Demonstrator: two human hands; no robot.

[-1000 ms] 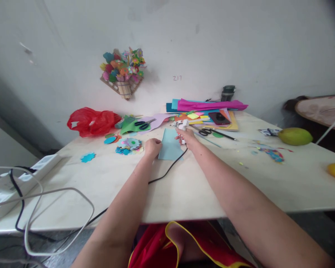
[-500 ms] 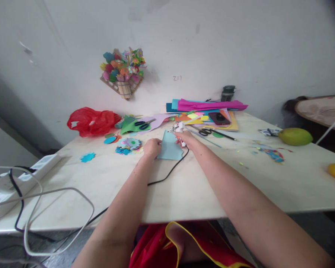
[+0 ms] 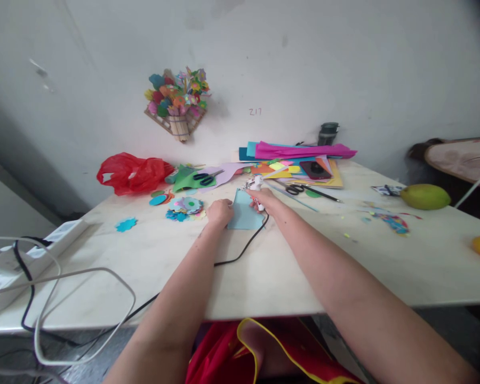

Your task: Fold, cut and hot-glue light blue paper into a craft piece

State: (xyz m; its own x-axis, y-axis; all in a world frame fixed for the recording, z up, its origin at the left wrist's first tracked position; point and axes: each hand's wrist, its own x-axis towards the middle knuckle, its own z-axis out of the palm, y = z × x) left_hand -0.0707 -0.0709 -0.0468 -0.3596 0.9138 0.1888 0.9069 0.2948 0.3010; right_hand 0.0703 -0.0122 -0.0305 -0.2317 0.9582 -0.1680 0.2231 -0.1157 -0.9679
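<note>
My right hand (image 3: pixel 266 198) is wrapped round a white glue gun (image 3: pixel 257 183) with an orange trigger, held over a light blue sheet of paper (image 3: pixel 243 217). From the gun's lower end a black cord (image 3: pixel 246 248) runs left across the table. At the sheet's left edge, my left hand (image 3: pixel 221 212) has its fingers closed on the paper. The gun's nozzle is too small to make out. Just left of my left hand lies a pile of paper flower cutouts (image 3: pixel 189 206).
Behind lie green-handled scissors (image 3: pixel 203 179), dark scissors (image 3: pixel 294 189), a pen (image 3: pixel 324 194) and a phone (image 3: pixel 315 170) on coloured paper. A red plastic bag (image 3: pixel 134 173) sits at back left. White power strips (image 3: pixel 66 234) and cables occupy the left; a green mango (image 3: pixel 425 197) lies right.
The glue gun has tilted slightly more upright in my right hand. My left hand stays at the paper's edge, and the view has shifted a little.
</note>
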